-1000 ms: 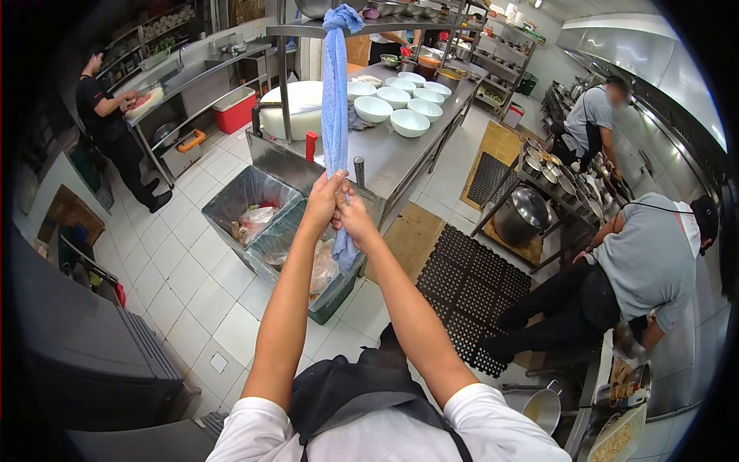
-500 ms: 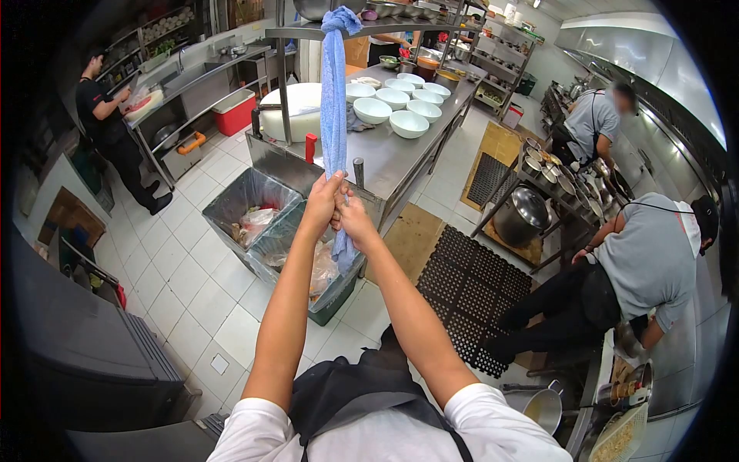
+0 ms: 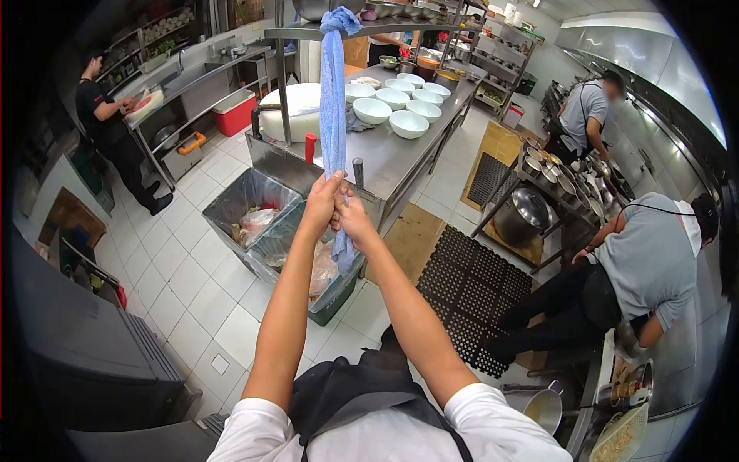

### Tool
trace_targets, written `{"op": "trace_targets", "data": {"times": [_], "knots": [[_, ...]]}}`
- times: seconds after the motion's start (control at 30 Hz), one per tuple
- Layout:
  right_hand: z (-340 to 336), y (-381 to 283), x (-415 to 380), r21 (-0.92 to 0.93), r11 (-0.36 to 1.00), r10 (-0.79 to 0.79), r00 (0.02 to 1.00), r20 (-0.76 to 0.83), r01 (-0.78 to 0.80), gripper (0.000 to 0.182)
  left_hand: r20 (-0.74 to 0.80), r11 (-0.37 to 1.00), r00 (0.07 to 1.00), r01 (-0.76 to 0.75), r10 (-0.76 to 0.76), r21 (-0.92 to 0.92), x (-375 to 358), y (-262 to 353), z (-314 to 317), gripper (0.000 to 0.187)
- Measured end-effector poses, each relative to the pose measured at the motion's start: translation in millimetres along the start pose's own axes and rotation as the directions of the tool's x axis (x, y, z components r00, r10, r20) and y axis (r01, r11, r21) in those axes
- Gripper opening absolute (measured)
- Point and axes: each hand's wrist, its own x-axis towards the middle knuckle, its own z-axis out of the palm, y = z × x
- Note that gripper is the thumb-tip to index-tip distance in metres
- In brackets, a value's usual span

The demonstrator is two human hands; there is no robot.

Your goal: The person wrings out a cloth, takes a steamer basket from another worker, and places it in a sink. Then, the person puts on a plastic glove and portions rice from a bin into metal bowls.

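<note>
A long blue cloth (image 3: 334, 100) hangs from a knot at the edge of the raised metal shelf (image 3: 296, 33). Both my hands are wrapped round its lower part, side by side and touching. My left hand (image 3: 323, 202) is closed on the cloth, and my right hand (image 3: 354, 218) is closed on it just beside and slightly lower. The cloth's loose end shows below my hands, over the edge of a lined bin (image 3: 339, 296). Behind the cloth stands a metal table (image 3: 385, 165) with several pale bowls (image 3: 409, 124) on it.
A second lined bin (image 3: 258, 196) adjoins the first. A red-handled tool (image 3: 310, 148) stands at the table's corner. A black rubber mat (image 3: 469, 285) lies on the floor. Two people in grey (image 3: 647, 254) work at the right, one person in black (image 3: 104, 115) at the far left.
My hands and the cloth look unmoved. The person in grey at the upper right has shifted slightly left, and the far-left person's hands have lowered.
</note>
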Motion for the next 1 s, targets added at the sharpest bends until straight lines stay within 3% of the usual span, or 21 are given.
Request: {"op": "trace_targets", "data": {"times": [0.1,1.0], "knots": [[-2,3,2,0.028,1.0,-0.006,1.0,0.005,0.006,0.025,-0.004,0.998,0.999,0.045,-0.045,0.034,-5,6,3,0.027],[-4,7,4,-0.036,0.999,0.013,0.999,-0.035,-0.014,0.03,0.0,0.999,1.0,-0.014,0.014,0.037,2,-4,-2,0.032]]}}
